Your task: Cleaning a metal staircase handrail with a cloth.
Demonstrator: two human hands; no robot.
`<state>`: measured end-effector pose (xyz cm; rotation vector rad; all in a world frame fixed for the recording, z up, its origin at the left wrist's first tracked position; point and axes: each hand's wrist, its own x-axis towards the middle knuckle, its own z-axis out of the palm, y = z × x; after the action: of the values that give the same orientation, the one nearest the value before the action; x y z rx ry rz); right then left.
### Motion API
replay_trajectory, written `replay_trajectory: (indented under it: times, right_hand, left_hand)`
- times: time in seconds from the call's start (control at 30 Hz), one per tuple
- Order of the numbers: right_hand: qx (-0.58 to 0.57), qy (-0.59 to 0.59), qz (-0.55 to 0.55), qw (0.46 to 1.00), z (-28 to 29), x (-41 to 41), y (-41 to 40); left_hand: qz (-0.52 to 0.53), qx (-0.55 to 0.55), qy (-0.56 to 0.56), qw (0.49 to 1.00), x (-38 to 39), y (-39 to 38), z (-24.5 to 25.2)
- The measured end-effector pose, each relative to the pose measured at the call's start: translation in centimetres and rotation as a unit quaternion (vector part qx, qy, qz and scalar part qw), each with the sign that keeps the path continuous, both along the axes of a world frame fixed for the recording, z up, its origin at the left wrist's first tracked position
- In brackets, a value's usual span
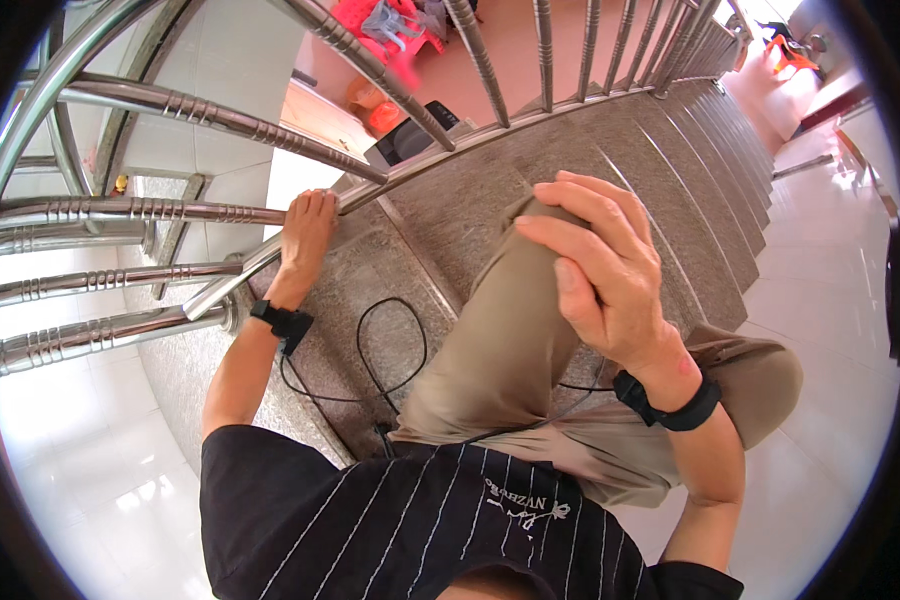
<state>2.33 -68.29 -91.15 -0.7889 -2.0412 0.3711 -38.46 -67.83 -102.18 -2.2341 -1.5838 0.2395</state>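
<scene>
My left hand point(309, 229) lies over the lower rail point(352, 196) of the metal stair railing, at the foot of a baluster; its thumb is hidden, and how firmly it holds the rail does not show. Over my bent knee, in khaki trousers point(495, 337), is my right hand point(607, 262), with curled fingers and the thumb apart from them; nothing shows in it. Each wrist wears a black strap. A thin black cable point(425, 337) loops on the stone step point(375, 262) beside my leg.
Stone stairs point(667, 142) curve down to the upper right, bordered by steel balusters point(544, 56). Beyond the railing, a pink plastic chair point(427, 49) holds cloth. An orange plastic item point(385, 118) and a black-topped object point(416, 135) are below. White tiles point(802, 285) line the right side.
</scene>
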Motion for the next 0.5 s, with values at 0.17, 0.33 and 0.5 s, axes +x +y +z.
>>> replay_trajectory:
  times: [0.17, 0.33, 0.5]
  right_hand:
    - [-0.002, 0.032, -0.008, 0.999, -0.2, -0.1, 0.1]
    - [-0.005, 0.023, 0.004, 1.000, -0.2, -0.4, 0.3]
    - [0.008, 0.035, 0.001, 0.999, -0.5, -0.7, 0.4]
  left_hand:
    - [0.057, -0.028, -0.007, 0.998, -0.2, 2.7, -4.4]
    - [0.038, 0.086, -0.076, 0.993, 3.2, 3.6, -6.2]
    - [0.013, 0.110, -0.136, 0.985, 3.3, 2.8, -5.8]
